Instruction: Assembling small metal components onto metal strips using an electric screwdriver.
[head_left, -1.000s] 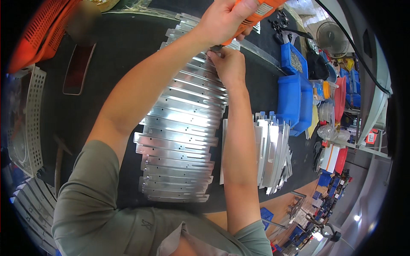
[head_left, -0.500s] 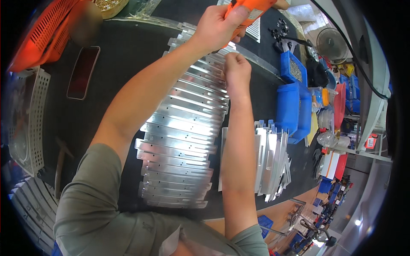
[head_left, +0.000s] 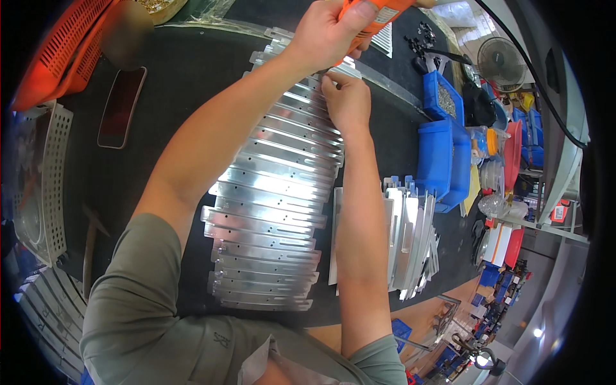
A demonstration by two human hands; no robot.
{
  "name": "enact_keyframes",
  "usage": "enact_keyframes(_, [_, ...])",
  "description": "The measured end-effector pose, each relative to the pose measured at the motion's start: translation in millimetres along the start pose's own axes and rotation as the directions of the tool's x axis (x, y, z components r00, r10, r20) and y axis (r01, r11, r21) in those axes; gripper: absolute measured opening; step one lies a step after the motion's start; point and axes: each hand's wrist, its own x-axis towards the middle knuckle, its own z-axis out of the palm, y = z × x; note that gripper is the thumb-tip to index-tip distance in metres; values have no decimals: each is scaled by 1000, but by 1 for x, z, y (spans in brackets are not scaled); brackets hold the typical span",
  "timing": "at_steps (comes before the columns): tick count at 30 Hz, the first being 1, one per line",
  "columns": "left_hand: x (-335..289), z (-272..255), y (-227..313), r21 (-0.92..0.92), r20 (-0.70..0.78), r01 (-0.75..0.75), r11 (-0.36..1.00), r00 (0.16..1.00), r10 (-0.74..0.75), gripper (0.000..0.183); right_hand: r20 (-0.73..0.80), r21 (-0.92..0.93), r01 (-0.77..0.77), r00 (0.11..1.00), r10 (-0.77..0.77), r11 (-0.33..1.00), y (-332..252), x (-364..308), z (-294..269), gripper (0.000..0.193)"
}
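Note:
My left hand [head_left: 328,37] is wrapped round an orange power drill [head_left: 378,18] at the top of the view. The drill's front end points down over the far part of a row of shiny metal strips [head_left: 269,186]. These slotted strips, dotted with small holes, lie side by side across the dark table. Just below the drill's front end, my right hand [head_left: 350,102] is closed in a pinch over the strips. Whatever its fingertips hold, if anything, is too small or hidden to make out.
Right of my right forearm lies a stack of metal plates [head_left: 404,240]. Beyond are blue bins [head_left: 443,160], one with small metal parts [head_left: 447,102]. On the left are a phone [head_left: 122,108], a hammer [head_left: 93,244], a white perforated basket [head_left: 51,186] and orange baskets [head_left: 61,54].
My right hand has moved a little left and its fingertips have come in under the drill's front end. My left hand keeps its hold on the drill with little movement.

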Motion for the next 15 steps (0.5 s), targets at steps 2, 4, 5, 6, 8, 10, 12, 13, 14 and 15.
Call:
enact_keyframes(2, [0, -1, -1, -6, 4, -7, 1000, 1000, 8, 54, -14, -299, 90, 995, -99, 950, -4, -7, 2, 24])
enact_keyframes(4, [0, -1, -3, 21, 35, -36, 999, 999, 35, 55, -13, -311, 84, 996, -93, 947, -7, -11, 4, 23])
enact_keyframes(5, [0, 2, -2, 15, 44, -36, 999, 998, 36, 55, -25, -331, 69, 996, -82, 941, -6, -11, 2, 21])
enact_keyframes(6, [-1, 4, -2, 21, 45, -45, 999, 998, 44, 54, -35, -334, 62, 996, -79, 940, -4, -10, 2, 21])
enact_keyframes(8, [-7, 6, 4, 26, 55, -54, 998, 997, 53, 53, -13, -401, 128, 989, -146, 907, 2, -8, 5, 23])
enact_keyframes(10, [-12, 9, 14, 379, 57, -17, 925, 998, -5, 74, 12, -427, 106, 994, -112, 898, 0, -5, 1, 23])
enact_keyframes(12, [-10, 7, 22, 328, 53, -38, 944, 998, 22, 69, 46, -449, 86, 996, -73, 890, -11, -3, -1, 23])
enact_keyframes(13, [-9, 6, 26, 279, 47, -50, 959, 998, 38, 66, 45, -454, 93, 996, -81, 886, -12, -3, -2, 23])
enact_keyframes(14, [-7, 5, 26, 280, 49, -54, 958, 998, 42, 66, 34, -455, 119, 993, -116, 882, -10, -2, -1, 23])
enact_keyframes(15, [-7, 4, 26, 272, 43, -42, 961, 999, 31, 66, 24, -457, 146, 988, -152, 878, -8, 0, -1, 22])
